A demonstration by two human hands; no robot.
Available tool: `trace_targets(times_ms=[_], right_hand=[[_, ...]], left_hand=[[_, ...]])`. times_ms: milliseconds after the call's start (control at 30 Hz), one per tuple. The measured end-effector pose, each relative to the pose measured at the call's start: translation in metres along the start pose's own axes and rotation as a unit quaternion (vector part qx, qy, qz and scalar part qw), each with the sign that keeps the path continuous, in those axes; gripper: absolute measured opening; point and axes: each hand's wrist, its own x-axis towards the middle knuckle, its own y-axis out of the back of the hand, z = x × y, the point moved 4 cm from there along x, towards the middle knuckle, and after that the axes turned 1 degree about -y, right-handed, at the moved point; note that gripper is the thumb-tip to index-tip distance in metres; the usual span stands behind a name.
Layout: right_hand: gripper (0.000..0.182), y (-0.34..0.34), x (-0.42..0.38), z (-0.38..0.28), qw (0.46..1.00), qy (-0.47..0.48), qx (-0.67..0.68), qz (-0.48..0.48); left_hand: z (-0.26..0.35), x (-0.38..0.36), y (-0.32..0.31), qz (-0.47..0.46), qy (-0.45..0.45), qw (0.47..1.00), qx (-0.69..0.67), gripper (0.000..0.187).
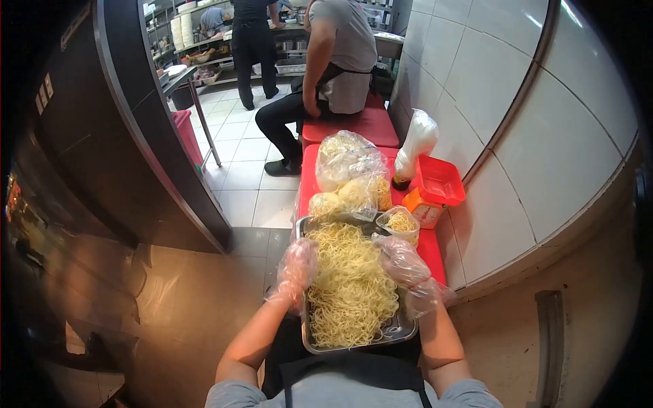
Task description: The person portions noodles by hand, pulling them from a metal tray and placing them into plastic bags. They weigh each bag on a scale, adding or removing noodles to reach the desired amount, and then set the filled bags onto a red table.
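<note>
A metal tray [314, 340] heaped with thin yellow noodles [350, 285] rests partly on the red bench and reaches toward my lap. My left hand [298, 266], in a clear plastic glove, is at the tray's left rim, its fingers closed around the edge. On the right side my gloved right hand [403, 262] lies at the rim beside the noodles; the plastic blurs its fingers. Just beyond the tray are a small clear container [400, 224] with some noodles and a clear plastic bag [350, 163] of noodle bundles.
A red basin [439, 180] sits on an orange scale [423, 209] at the bench's right, near a wrapped bottle [415, 144] and the tiled wall. A person [340, 58] sits on the red bench [364, 126]; another person [253, 41] stands by the shelves. A dark partition [126, 115] is left.
</note>
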Motion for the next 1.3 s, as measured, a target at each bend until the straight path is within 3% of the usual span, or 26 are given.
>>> trace_targets(times_ms=[100, 133, 200, 300, 367, 400, 433, 467, 533, 600, 667, 767, 833, 867, 1100, 1167, 1300], right_hand=[[0.037, -0.064, 0.009, 0.036, 0.974, -0.147, -0.1, -0.139], [0.037, -0.08, 0.0, 0.019, 0.982, -0.039, -0.157, -0.098], [0.038, -0.105, -0.024, -0.032, 0.948, 0.177, -0.263, -0.011], [0.039, -0.113, -0.008, 0.011, 0.98, 0.141, -0.081, -0.118], [0.039, -0.116, 0.004, 0.09, 0.992, 0.069, -0.101, 0.016], [0.041, -0.104, 0.011, 0.104, 0.959, -0.2, 0.2, -0.004], [0.038, -0.087, 0.012, 0.091, 0.988, -0.149, -0.015, -0.044], [0.035, -0.064, 0.01, 0.064, 0.965, -0.092, -0.231, -0.08], [0.027, -0.042, 0.0, 0.016, 0.952, 0.041, -0.298, 0.062], [0.02, -0.052, -0.006, -0.007, 0.944, 0.121, -0.293, 0.092], [0.014, -0.072, -0.005, -0.017, 0.964, 0.15, -0.218, 0.018], [0.012, -0.111, -0.011, -0.008, 0.953, 0.117, -0.257, -0.106], [0.005, -0.11, -0.009, 0.003, 0.968, 0.141, -0.203, -0.043], [0.009, -0.106, -0.008, 0.008, 0.972, 0.153, -0.176, -0.014], [0.007, 0.032, 0.01, -0.063, 0.985, 0.138, -0.085, 0.061], [0.008, 0.029, 0.008, -0.053, 0.986, 0.138, -0.074, 0.047], [0.008, 0.023, 0.008, -0.05, 0.99, 0.132, -0.01, 0.045]], left_hand=[[0.005, -0.025, -0.003, -0.014, -0.043, 0.998, -0.039, 0.023], [0.006, -0.031, -0.006, -0.029, -0.056, 0.996, -0.055, 0.024], [0.015, -0.032, -0.004, -0.028, -0.074, 0.995, -0.055, 0.025], [0.005, -0.035, -0.008, -0.004, -0.061, 0.996, -0.058, 0.028], [0.007, -0.036, -0.006, -0.002, -0.058, 0.997, -0.055, 0.029], [0.008, -0.035, -0.005, 0.001, -0.059, 0.997, -0.054, 0.03], [0.006, -0.035, -0.005, 0.01, -0.064, 0.996, -0.053, 0.029], [0.003, -0.035, -0.007, 0.018, -0.07, 0.996, -0.054, 0.029], [0.002, -0.036, -0.009, 0.021, -0.064, 0.996, -0.058, 0.027], [0.005, -0.035, -0.007, 0.01, -0.04, 0.997, -0.062, 0.026], [0.003, -0.036, -0.009, 0.018, -0.048, 0.997, -0.062, 0.025], [0.002, -0.036, -0.01, 0.009, -0.044, 0.998, -0.042, 0.026], [-0.001, -0.039, -0.012, 0.012, -0.045, 0.998, -0.031, 0.025], [-0.001, -0.038, -0.011, 0.014, -0.045, 0.998, -0.031, 0.025], [0.007, -0.035, -0.005, 0.005, -0.036, 0.998, -0.057, 0.024], [0.006, -0.034, -0.004, 0.016, -0.032, 0.998, -0.055, 0.016], [0.028, -0.019, 0.006, 0.034, -0.111, 0.987, -0.114, 0.023]])
